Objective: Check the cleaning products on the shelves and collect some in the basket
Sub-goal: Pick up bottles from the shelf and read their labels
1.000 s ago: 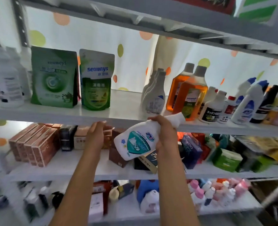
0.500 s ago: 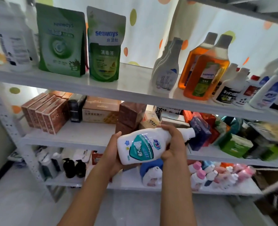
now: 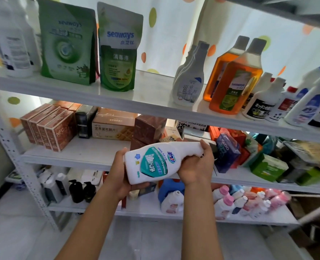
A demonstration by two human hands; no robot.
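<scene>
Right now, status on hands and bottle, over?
Both hands on the white bottle: left hand at its base, right hand round its neck. Bottle sideways, off the shelf. No basket visible.

Both hands are holding a white plastic bottle with a teal label (image 3: 156, 162) sideways before the white metal shelves (image 3: 102, 94) — the left hand (image 3: 120, 177) is cupping its base, the right hand (image 3: 196, 166) is gripping its neck.

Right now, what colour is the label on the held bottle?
Teal with white lettering, on a white bottle; head view.
</scene>
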